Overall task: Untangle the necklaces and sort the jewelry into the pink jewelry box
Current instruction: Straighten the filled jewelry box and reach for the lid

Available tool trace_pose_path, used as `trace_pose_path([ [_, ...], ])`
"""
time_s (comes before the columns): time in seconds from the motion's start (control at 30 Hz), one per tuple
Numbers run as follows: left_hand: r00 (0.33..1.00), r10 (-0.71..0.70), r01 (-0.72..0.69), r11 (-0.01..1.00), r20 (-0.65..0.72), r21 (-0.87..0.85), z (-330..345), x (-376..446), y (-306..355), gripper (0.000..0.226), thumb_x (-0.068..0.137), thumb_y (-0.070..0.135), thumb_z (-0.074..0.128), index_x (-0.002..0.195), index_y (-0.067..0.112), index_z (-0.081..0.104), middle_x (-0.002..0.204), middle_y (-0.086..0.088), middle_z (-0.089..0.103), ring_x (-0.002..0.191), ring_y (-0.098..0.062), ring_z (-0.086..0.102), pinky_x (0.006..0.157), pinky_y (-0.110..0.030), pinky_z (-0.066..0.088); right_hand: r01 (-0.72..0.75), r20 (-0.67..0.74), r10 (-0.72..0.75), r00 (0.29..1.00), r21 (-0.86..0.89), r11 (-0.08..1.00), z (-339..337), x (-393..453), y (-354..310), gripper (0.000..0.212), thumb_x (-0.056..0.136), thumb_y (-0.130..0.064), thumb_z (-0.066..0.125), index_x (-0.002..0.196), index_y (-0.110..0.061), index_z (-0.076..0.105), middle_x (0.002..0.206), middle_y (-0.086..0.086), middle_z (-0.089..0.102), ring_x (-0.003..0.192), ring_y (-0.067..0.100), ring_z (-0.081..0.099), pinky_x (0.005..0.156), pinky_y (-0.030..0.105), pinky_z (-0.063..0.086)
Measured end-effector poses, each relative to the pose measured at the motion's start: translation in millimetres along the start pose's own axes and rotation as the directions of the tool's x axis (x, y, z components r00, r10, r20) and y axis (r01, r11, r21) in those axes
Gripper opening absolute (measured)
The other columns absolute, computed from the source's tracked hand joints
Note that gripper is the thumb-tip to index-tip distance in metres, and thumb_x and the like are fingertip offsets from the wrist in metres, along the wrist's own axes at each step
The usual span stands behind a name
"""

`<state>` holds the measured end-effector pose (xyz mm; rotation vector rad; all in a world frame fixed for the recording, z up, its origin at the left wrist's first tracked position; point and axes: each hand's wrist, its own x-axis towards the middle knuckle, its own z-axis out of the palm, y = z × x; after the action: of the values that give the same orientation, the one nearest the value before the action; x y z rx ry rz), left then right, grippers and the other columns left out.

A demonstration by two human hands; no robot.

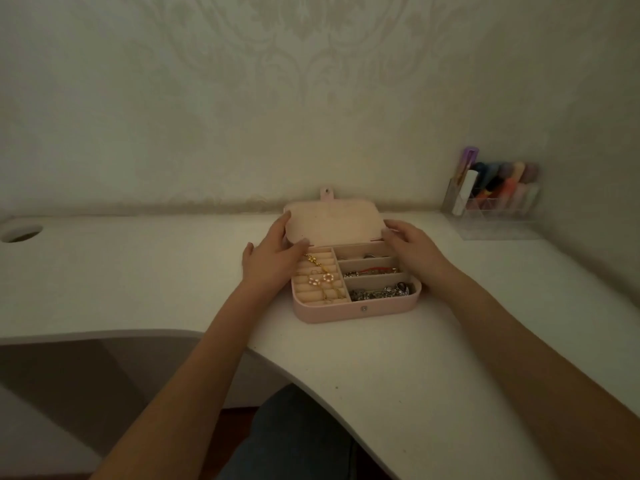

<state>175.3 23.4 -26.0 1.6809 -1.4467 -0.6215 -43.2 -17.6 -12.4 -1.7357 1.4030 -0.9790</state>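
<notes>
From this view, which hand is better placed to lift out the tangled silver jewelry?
Probably the right hand: it rests at the pink jewelry box's right edge, nearer the silver jewelry.

Single head view, looking forward and down.
We see the scene from above the near desk edge, facing the wall; wide-angle, edges bowed. The box sits mid-frame at arm's reach, both forearms entering from below. We have no second view to overlap.
</notes>
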Motion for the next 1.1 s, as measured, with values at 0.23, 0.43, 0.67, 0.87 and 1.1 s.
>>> trace_pose_path([
  [0.23, 0.995, -0.043, -0.014, 0.823, -0.087, -0.567, -5, -10, 4, 0.082, 0.08, -0.004, 0.069, 0.147, 0.018, 0.026, 0.123, 0.007, 0.058, 0.095, -0.004, 0.065, 0.075, -0.023, 0.056, -0.06, 0.03, 0.053, 0.998, 0.612, 0.789, -3, 0, 1, 0.037, 0.09, -0.001, 0.057, 0.126, -0.007, 0.054, 0.118, 0.009, 0.064, 0.1, 0.023, 0.066, 0.087, 0.036, 0.055],
  [0.43, 0.96, 0.009, -0.149, 0.863, -0.28, -0.482, -6, -8, 0, 0.037, 0.077, -0.005, 0.069, 0.108, 0.014, 0.066, 0.103, -0.006, 0.07, 0.088, -0.005, 0.067, 0.081, -0.02, 0.054, 0.257, -0.18, -0.205, 0.962, 0.353, 0.9, -9, 2, -9, 0.041, 0.077, 0.014, 0.065, 0.109, -0.01, 0.056, 0.1, -0.002, 0.062, 0.086, 0.006, 0.064, 0.075, 0.02, 0.053],
  [0.67, 0.954, 0.052, -0.185, 0.878, -0.295, -0.443, -5, -3, -10, 0.033, 0.087, -0.002, 0.057, 0.116, 0.009, 0.067, 0.11, -0.004, 0.07, 0.106, -0.013, 0.064, 0.093, -0.028, 0.05, 0.407, -0.23, -0.388, 0.893, 0.042, 0.912, -11, 1, -2, 0.027, 0.079, 0.003, 0.07, 0.095, -0.019, 0.065, 0.089, -0.012, 0.067, 0.088, 0.006, 0.065, 0.081, 0.02, 0.05],
  [0.87, 0.984, -0.066, -0.056, 0.777, -0.168, -0.627, -9, -4, -3, 0.037, 0.089, -0.003, 0.044, 0.116, 0.007, 0.067, 0.103, -0.002, 0.068, 0.087, -0.004, 0.063, 0.079, -0.016, 0.049, 0.387, -0.109, -0.389, 0.915, -0.031, 0.921, -22, 3, -6, 0.034, 0.08, 0.013, 0.062, 0.1, -0.015, 0.069, 0.094, -0.007, 0.067, 0.091, -0.006, 0.062, 0.081, 0.008, 0.046],
  [1.1, 0.978, 0.111, -0.044, 0.938, 0.177, -0.345, -9, -13, 5, 0.084, 0.063, 0.058, 0.067, 0.138, 0.028, 0.043, 0.136, 0.013, 0.045, 0.122, -0.003, 0.043, 0.104, -0.022, 0.03, 0.233, 0.045, -0.231, 0.972, -0.032, 0.972, -39, 2, -1, 0.034, 0.089, 0.011, 0.053, 0.11, -0.012, 0.067, 0.114, -0.002, 0.064, 0.11, 0.009, 0.059, 0.088, 0.003, 0.041],
])
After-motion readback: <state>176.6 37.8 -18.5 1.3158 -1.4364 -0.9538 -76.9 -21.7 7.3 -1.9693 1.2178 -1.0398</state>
